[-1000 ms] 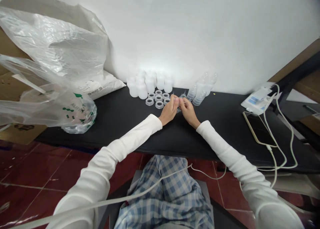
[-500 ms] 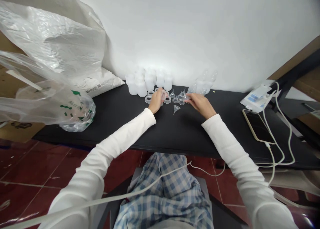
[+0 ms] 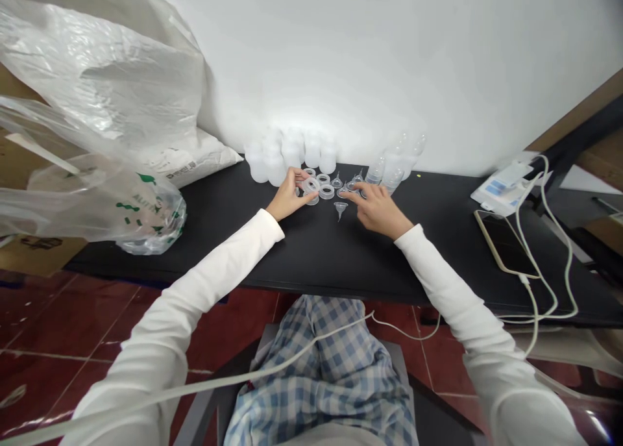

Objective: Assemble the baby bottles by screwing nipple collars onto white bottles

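Toward the rear of a long, black, flat-topped table (image 3: 219,238), a translucent plastic ring (image 3: 312,191) sits pinched between the thumb and fingers of the left hand (image 3: 286,198), over similar loose rings (image 3: 326,197). It looks light, stiff and rather slick, best held by its outer rim. Just beside lie clear, funnel-shaped pieces (image 3: 340,206) with thin stems, probably soft and easily bent, so their wide flanges offer the safer hold. Among them the right hand (image 3: 380,208) extends its index finger; whether it grips one, I cannot tell. Behind stand frosted white bottles (image 3: 275,160) and clear domed caps (image 3: 375,171).
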{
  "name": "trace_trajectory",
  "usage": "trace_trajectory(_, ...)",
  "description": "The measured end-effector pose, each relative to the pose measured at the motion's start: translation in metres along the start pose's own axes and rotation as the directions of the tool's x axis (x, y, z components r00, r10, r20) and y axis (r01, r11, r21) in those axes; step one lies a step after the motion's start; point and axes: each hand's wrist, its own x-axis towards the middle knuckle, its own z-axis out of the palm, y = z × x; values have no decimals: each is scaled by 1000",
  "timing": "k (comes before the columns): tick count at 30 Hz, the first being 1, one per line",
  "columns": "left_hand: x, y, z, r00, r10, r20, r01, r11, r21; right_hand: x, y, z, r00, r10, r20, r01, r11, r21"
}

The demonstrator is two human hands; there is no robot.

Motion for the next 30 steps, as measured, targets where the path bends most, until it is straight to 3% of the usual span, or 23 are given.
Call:
trace_trajectory(3,0,8,-3,995,84,54,-91,988,127,10,-18,5,981,-192,19,192,981,1)
trace_trajectory(5,0,14,-6,990,96,101,-114,975,190,15,-22,8,974,-224,26,223,974,26)
trace_trajectory(8,0,19,-10,985,93,148,-129,958,256,16,-16,10,989,-147,9,146,985,94)
trace_trajectory(14,-3,22,-17,982,111,149,-149,950,276,10,4,16,992,124,-15,-117,965,234)
trace_trajectory(20,-11,25,-19,969,146,198,-189,958,218,9,11,17,995,91,-35,-85,986,141)
trace_trajectory(25,-13,28,-1,918,115,379,-221,944,247,10,11,14,993,79,-87,-79,997,5)
trace_trajectory(30,-9,26,11,913,115,392,-252,914,319,9,7,16,998,40,-51,-38,998,55)
